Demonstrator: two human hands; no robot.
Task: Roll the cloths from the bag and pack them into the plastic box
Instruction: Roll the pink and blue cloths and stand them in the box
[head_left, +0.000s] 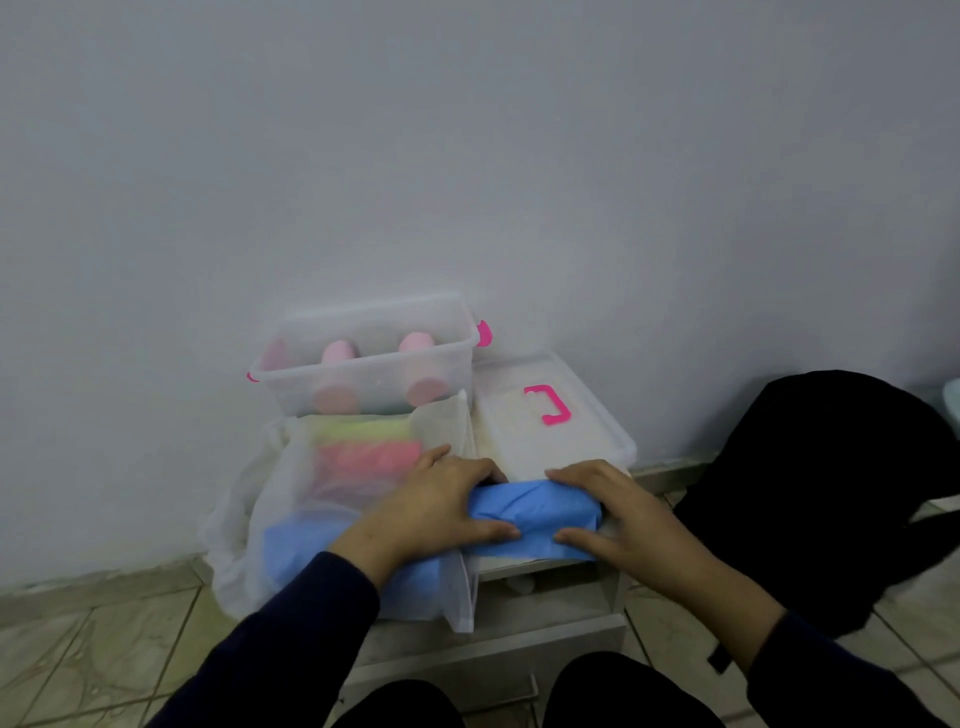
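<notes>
Two hands press down on a blue cloth (532, 514) half rolled on a small white tabletop (540, 571) set against a pale wall (467, 156). The left hand (441, 506) lies flat over the roll's left end, its fingers (467, 470) curled across the top and the thumb along the near side. The right hand (608, 514) covers the right end, fingers bent over the far edge and thumb tucked under the near fold; both hands hold the cloth, neither lifting it. The loose part of the cloth trails toward the person and hangs over the left of the tabletop.

Just left of the hands lies a translucent white bag (291, 493), its mouth open, with folded yellow, pink and blue cloths showing dimly through it. Behind the bag, touching the wall, stands the clear plastic box (363, 358) with pink clips at both ends; three pink rolls (340, 356) stand upright inside, and something greenish between them is too blurred to make out. The box's lid (550, 415), with a pink handle, lies flat to the right of the box, just beyond the right hand.

A black bag (831, 483) rests on the tiled floor (78, 649) at far right. Dark sleeves cover both forearms, and the person's dark-clad knees show at the bottom edge.
</notes>
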